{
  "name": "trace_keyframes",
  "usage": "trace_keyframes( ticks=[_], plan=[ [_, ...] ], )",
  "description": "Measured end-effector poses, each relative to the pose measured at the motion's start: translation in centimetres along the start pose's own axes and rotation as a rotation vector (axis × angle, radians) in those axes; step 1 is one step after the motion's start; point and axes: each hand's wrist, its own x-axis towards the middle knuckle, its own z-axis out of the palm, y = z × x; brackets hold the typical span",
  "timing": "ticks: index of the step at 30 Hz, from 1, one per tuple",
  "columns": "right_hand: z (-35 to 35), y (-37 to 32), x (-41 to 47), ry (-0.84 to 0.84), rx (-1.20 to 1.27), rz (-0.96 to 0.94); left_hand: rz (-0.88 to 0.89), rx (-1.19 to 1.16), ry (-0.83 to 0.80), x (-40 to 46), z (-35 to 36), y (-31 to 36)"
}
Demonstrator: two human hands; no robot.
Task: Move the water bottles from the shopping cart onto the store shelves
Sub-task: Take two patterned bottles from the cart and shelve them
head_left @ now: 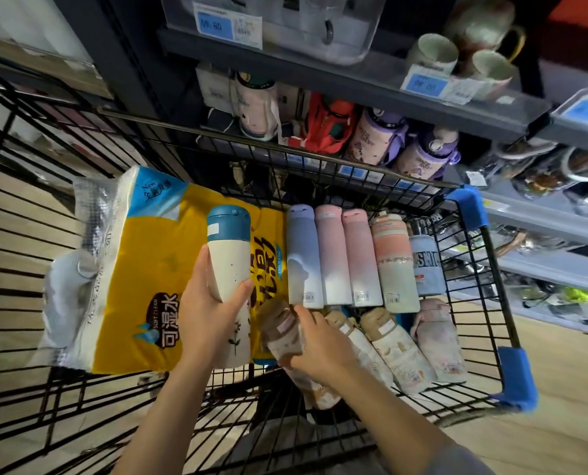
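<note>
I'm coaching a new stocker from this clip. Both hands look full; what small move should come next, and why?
Probably lift both hands up out of the cart toward the shelf. The left hand already grips the blue-capped bottle and the right hand grips a brown-capped bottle, so neither can take more.

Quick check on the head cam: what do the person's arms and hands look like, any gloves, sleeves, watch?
Both hands are bare: no gloves, rings or watch on the left hand or the right hand. Both forearms are uncovered up to the frame's lower part. A grey fabric sleeve edge shows on the right upper arm at the bottom edge. No sleeve shows on the left arm.
</note>
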Motion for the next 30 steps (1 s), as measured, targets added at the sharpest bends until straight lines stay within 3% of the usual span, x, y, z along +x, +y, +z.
trace_keyframes(
  ticks=[7, 11, 18, 26, 30],
  plan=[
    [-6.0, 4.2, 1.7, 0.204, 0.153, 0.141, -0.144, -0.343, -0.151, 0.2, -0.8, 0.2],
    [-6.2, 2.8, 2.2, 0.199, 0.115, 0.081, -0.186, -0.436, -0.157, 0.3, -1.1, 0.3],
    [1.2, -0.8, -0.3, -0.064, -0.028, 0.059, -0.108, -0.253, -0.060, -0.8, -1.9, 0.2],
    [1.2, -0.4, -0.9, 0.039, 0.105, 0.052, -0.030, -0.123, 0.027, -2.5, -2.3, 0.8],
    [-0.2, 0.3, -1.5, 0.148, 0.425, 0.063, 0.014, -0.076, 0.059, -2.9, -2.0, 1.5]
  ],
)
